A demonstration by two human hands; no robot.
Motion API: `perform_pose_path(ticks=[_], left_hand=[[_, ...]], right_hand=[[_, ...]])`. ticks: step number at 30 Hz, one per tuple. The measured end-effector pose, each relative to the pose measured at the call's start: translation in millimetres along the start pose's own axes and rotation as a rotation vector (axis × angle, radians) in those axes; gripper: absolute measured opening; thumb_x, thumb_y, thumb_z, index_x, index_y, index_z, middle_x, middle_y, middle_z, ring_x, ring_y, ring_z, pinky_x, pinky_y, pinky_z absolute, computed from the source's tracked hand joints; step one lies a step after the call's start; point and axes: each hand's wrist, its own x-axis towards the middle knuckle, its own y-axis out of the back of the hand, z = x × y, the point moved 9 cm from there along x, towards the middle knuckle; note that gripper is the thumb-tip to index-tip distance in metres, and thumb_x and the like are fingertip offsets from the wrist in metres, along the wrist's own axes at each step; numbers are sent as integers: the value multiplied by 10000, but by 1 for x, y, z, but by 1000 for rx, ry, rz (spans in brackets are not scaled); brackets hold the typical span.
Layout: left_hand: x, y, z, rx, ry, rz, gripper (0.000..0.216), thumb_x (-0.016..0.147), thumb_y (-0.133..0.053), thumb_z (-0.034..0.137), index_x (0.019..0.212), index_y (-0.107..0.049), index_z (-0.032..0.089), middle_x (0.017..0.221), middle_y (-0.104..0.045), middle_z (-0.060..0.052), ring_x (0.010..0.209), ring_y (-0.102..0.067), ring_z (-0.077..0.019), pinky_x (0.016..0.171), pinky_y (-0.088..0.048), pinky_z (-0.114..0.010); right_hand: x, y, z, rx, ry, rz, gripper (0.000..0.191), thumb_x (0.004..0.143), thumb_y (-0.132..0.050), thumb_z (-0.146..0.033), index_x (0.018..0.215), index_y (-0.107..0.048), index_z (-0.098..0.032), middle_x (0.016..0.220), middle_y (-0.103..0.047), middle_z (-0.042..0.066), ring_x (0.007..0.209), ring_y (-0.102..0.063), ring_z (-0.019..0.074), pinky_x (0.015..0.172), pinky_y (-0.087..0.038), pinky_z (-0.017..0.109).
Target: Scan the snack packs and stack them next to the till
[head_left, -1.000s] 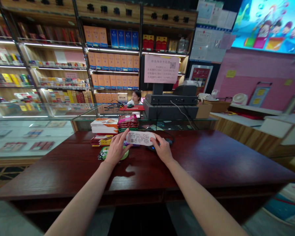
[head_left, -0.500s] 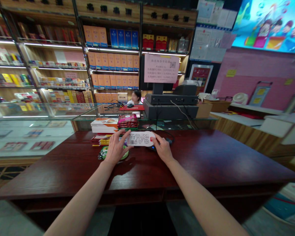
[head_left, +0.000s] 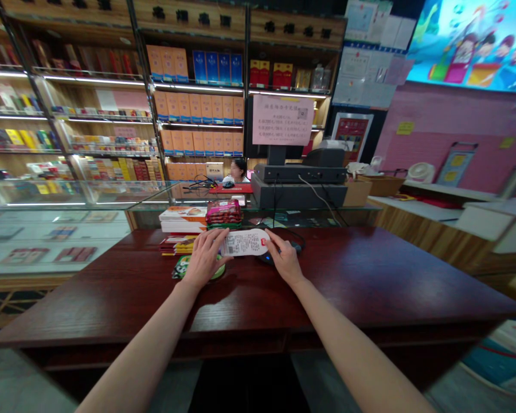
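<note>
Both my hands hold a flat white packet (head_left: 245,242) with printed text and a red spot, just above the dark red wooden counter (head_left: 348,275). My left hand (head_left: 205,258) pinches its left end, fingers closed round the edge. At the packet's right end, the fingertips of my right hand (head_left: 285,259) grip it. Under my left hand lies a green round packet (head_left: 184,267). A dark computer mouse (head_left: 296,248) with a blue light sits just behind my right hand.
Behind the packet stand a stack of flat boxes (head_left: 183,219) and a pile of pink packets (head_left: 223,211). A cash register (head_left: 298,182) sits on the glass case beyond. A person (head_left: 238,171) sits behind it. Shelves of goods (head_left: 193,109) fill the back wall.
The packet has risen slightly and shifted a little toward the stacks. My left fingers have closed more over its left end. The arms have barely moved.
</note>
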Motion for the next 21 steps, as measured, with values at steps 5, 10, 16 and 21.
perform_pose_path(ticks=[5,10,16,21], left_hand=[[-2,6,-6,33,25,63,735,880,-671,409,1515,-358,209,1381,-564,-149,1284,-498,-312,1132,-341,-476],[-3,10,-11,52,61,105,703,885,-667,355,1501,-367,201,1358,-567,-153,1264,-501,-314,1118,-356,-475],[-4,15,-14,29,90,118,716,881,-672,367,1504,-355,213,1370,-551,-154,1278,-491,-315,1117,-360,-473],[-6,21,-25,3,194,131,713,888,-661,383,1508,-345,226,1362,-544,-158,1245,-507,-321,1079,-392,-478]], right_hand=[[0,9,14,31,-46,54,396,985,-484,-381,1314,-630,-217,946,-778,51,878,-694,227,909,-479,380],[-1,15,26,28,-49,69,357,966,-499,-348,1265,-642,-215,988,-756,56,932,-679,223,934,-474,389],[-3,17,49,-58,-45,-17,504,840,-417,-84,1273,-635,-221,1065,-743,57,1024,-650,218,987,-482,416],[-13,-3,64,-240,-9,-302,691,703,-462,-15,1354,-589,-210,1323,-661,93,1272,-552,242,1101,-407,488]])
